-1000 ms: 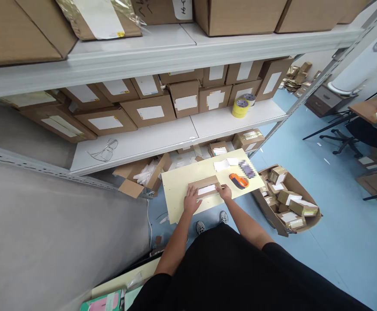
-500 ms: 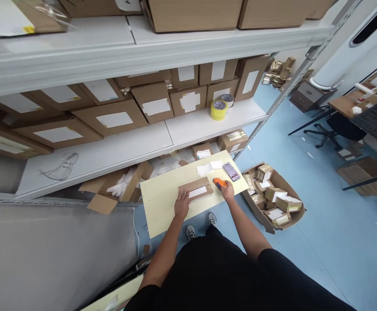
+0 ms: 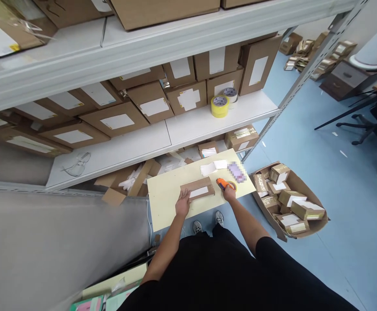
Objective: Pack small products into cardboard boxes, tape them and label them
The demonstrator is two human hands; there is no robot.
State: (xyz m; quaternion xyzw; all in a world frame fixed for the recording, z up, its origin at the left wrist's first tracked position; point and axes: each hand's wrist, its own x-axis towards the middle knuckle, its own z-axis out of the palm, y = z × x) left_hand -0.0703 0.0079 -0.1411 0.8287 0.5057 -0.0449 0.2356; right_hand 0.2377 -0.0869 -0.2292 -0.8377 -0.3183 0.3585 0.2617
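A small cardboard box [image 3: 196,188] with a white label lies on the pale yellow board [image 3: 165,207]. My left hand [image 3: 183,203] grips its left end, fingers over the top. My right hand [image 3: 229,192] is closed on an orange tape dispenser [image 3: 222,183] at the board's right side, apart from the box. A ring, apparently the tape roll, shows by its lower end. Behind these lie white paper slips [image 3: 208,169] and a phone [image 3: 237,172], which is blurred out.
A carton full of small taped boxes [image 3: 287,203] stands on the floor to the right. Shelving [image 3: 136,138] in front carries labelled boxes, a yellow tape roll [image 3: 219,106] and safety glasses [image 3: 77,165]. An open carton [image 3: 115,195] sits low at left.
The view has shifted and turned slightly. My right hand has tilted the tape dispenser a little, so its ring now shows. My left hand keeps its place on the box.
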